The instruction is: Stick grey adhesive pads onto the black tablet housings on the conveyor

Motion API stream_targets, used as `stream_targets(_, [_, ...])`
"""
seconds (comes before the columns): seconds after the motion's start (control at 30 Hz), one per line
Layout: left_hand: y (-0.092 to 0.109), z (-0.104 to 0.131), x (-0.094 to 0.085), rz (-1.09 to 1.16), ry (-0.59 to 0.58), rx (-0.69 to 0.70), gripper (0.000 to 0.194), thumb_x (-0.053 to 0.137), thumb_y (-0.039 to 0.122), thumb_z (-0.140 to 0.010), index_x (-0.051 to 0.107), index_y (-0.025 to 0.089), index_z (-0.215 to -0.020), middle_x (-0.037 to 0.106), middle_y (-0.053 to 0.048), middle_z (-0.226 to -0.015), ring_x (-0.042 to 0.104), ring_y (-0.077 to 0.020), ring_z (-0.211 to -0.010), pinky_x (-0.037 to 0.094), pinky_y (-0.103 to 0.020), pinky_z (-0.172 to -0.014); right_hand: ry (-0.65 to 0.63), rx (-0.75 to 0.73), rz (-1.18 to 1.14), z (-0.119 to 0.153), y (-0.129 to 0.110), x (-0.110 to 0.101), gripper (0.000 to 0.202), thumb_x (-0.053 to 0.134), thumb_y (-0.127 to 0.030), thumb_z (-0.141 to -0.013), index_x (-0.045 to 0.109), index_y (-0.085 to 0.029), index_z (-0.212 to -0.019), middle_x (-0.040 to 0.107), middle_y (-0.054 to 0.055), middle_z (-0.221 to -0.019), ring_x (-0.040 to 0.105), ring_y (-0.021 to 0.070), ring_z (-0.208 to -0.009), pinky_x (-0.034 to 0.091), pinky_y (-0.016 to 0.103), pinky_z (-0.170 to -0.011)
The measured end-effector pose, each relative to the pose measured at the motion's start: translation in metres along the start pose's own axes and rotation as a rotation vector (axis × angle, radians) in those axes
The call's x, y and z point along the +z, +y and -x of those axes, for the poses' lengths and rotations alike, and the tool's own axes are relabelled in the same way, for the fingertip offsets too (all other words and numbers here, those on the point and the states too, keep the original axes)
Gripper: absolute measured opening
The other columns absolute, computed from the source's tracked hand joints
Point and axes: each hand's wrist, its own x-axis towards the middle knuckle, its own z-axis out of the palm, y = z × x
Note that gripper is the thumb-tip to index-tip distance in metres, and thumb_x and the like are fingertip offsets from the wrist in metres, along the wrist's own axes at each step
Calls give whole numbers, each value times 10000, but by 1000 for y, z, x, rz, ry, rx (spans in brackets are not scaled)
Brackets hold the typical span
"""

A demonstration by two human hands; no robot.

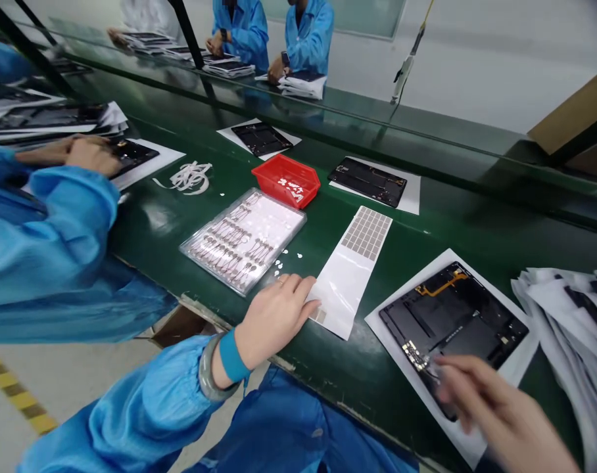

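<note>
The left hand [273,315] touches the sticker sheet [348,289], the blurred right hand [493,397] is at the tablet shell [446,315] on white paper [518,360], both grips unclear, and hasty fingers might scrape the circuit board [413,355].

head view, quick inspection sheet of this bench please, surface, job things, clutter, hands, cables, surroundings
Surface: green bench, front edge scuffed.
Job's things: dark panel on white paper; sheet with grey squares; clear tray of wired parts; red bin with white bits.
Clutter: white strips and loose white dots on the bench; paper stack at right.
Left hand: fingers at the sheet's near left edge.
Right hand: blurred, at the panel's near part; grip unclear.
Cables: cord with a hanging tool at the back; orange flex in the panel.
Surroundings: co-worker at left; others across; striped floor tape.
</note>
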Motion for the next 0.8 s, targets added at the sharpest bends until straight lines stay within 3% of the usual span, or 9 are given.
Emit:
stream_targets(0.1, [7, 2, 6, 27, -44, -65, 315, 490, 342, -927, 499, 158, -1183, 608, -82, -937, 602, -245, -864, 499, -342, -714, -325, -110, 10, -19, -53, 42, 368, 436, -469, -880, 546, -245, -1151, 698, 13, -774, 566, 116, -449, 477, 246, -503])
stream_targets(0.2, [8, 0, 14, 260, -49, -83, 316, 480, 234, -925, 447, 192, -1237, 619, -35, -917, 609, -203, -891, 498, -304, -755, -395, -175, -6, -43, -76, 72, 376, 411, -411, -903, 457, -237, -1233, 648, -15, -729, 599, 125, -512, 468, 260, -574])
stream_targets(0.3, [8, -2, 16, 441, 5, -98, 348, 465, 226, -920, 416, 195, -1264, 604, -24, -937, 613, -180, -891, 501, -293, -777, -383, -136, -199, -61, -76, 86, 361, 428, -424, -891, 443, -223, -1191, 602, -29, -746, 556, 98, -444, 442, 251, -516])
stream_targets(0.4, [6, -2, 13, 482, 57, -139, 423, 484, 295, -912, 382, 182, -1307, 533, -85, -1137, 602, -202, -943, 512, -327, -790, -354, -105, -412, -67, -72, 90, 334, 450, -462, -875, 496, -193, -1068, 598, -9, -756, 536, 85, -429, 386, 227, -432])
stream_targets(0.5, [5, -2, 10, 525, 88, -194, 480, 465, 347, -923, 334, 172, -1350, 515, -108, -1168, 601, -207, -917, 513, -350, -791, -275, -143, -490, -63, -72, 86, 327, 505, -470, -857, 550, -181, -1002, 624, 22, -765, 597, 110, -538, 411, 225, -472])
stream_targets(0.63, [7, -4, 11, 729, 21, -191, 433, 443, 308, -934, 356, 192, -1342, 595, -48, -986, 595, -163, -775, 497, -299, -737, -230, -170, -486, -59, -74, 81, 327, 527, -474, -855, 574, -178, -984, 659, 51, -790, 618, 126, -612, 454, 241, -545])
stream_targets(0.73, [11, -6, 15, 1016, -35, -160, 332, 430, 253, -923, 459, 202, -1249, 566, 16, -789, 545, -112, -637, 461, -218, -607, -295, -130, -450, -59, -72, 81, 412, 429, -510, -897, 514, -194, -1148, 654, 48, -827, 593, 121, -568, 434, 242, -486])
stream_targets(0.8, [13, -6, 18, 1132, -5, -193, 287, 454, 257, -906, 520, 193, -1178, 531, 25, -748, 516, -99, -611, 440, -199, -569, -286, -149, -363, -59, -68, 82, 426, 415, -511, -904, 495, -208, -1193, 614, 13, -778, 553, 109, -541, 433, 248, -505])
